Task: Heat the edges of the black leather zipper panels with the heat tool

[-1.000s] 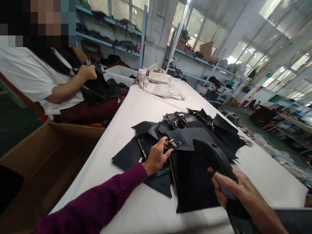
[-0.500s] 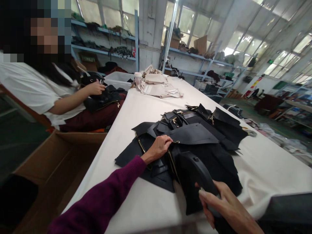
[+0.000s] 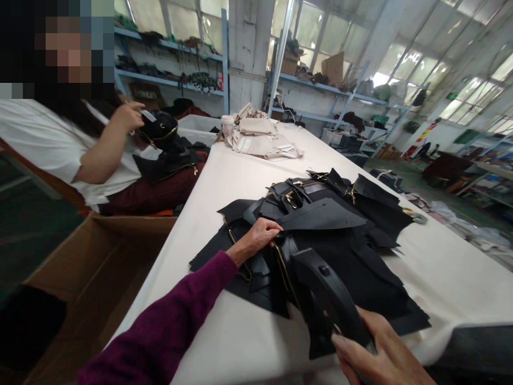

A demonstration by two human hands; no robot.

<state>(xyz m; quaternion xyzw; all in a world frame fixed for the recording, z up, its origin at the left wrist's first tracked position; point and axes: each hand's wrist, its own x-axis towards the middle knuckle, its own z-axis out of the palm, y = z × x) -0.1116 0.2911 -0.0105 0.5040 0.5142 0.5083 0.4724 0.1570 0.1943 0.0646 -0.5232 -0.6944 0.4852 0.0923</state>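
My left hand (image 3: 260, 235), in a purple sleeve, pinches the edge of a black leather piece (image 3: 324, 215) with thumb and fingers. Just below it runs a gold-toothed zipper (image 3: 284, 267) on another black panel. My right hand (image 3: 380, 342) is wrapped round the handle of a black curved handheld tool (image 3: 328, 280); its exact kind I cannot make out. The tool's head points toward my left hand, over the black pieces. A heap of black leather pieces with gold zippers (image 3: 292, 199) lies around and beyond both hands.
A white-covered table (image 3: 240, 182) carries everything; beige pieces (image 3: 260, 136) and a cup (image 3: 227, 125) stand at its far end. At left sits a co-worker (image 3: 100, 144) handling black bag pieces. An open cardboard box (image 3: 84, 283) stands beside the table. Shelves (image 3: 172, 51) line the back.
The leather piece in my left hand has tilted up, and its gold zipper pull no longer shows. Black material at lower right has spread outward. The co-worker's hand has risen.
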